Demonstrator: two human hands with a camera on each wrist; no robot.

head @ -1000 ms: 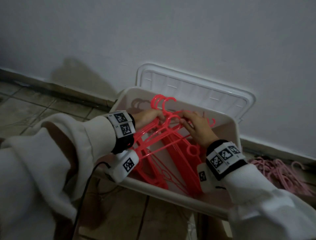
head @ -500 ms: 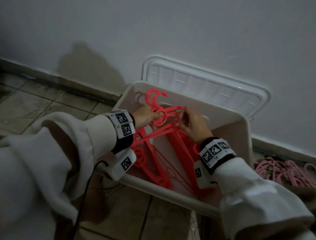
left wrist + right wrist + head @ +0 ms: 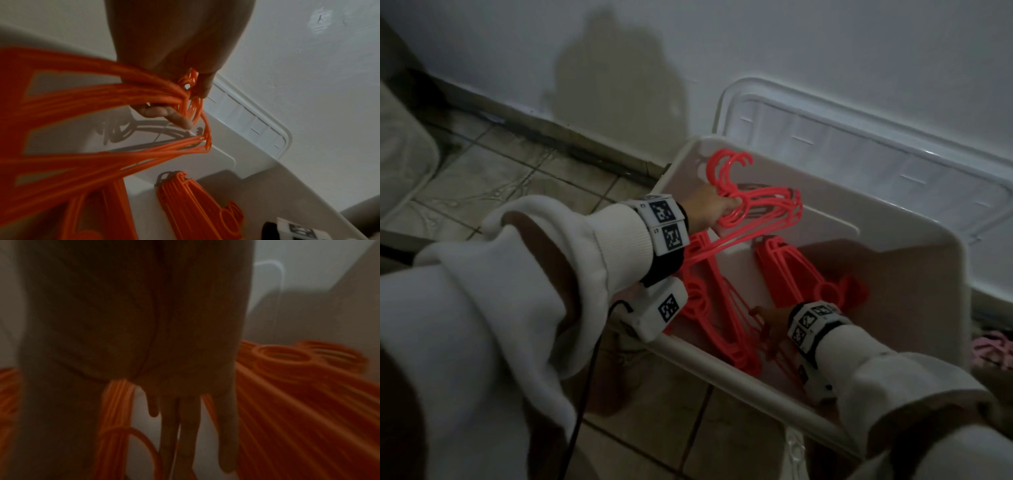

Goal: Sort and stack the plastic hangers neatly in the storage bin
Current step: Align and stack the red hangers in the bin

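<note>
The white storage bin [image 3: 914, 236] sat on the floor, its lid [image 3: 859, 150] propped behind it. Above the bin's far end, the left hand [image 3: 709, 209] gripped a bunch of red hangers [image 3: 763, 212] at their necks, fingers [image 3: 176, 116] curled round them, hooks sticking up beyond the hand. Lower and nearer, the right hand [image 3: 770, 322] reached into the bin with its fingers [image 3: 185, 426] straight, between two stacks of red hangers [image 3: 787, 270]; only the blurred right wrist view showed this. The wristbands bore square black-and-white markers, no readable writing.
</note>
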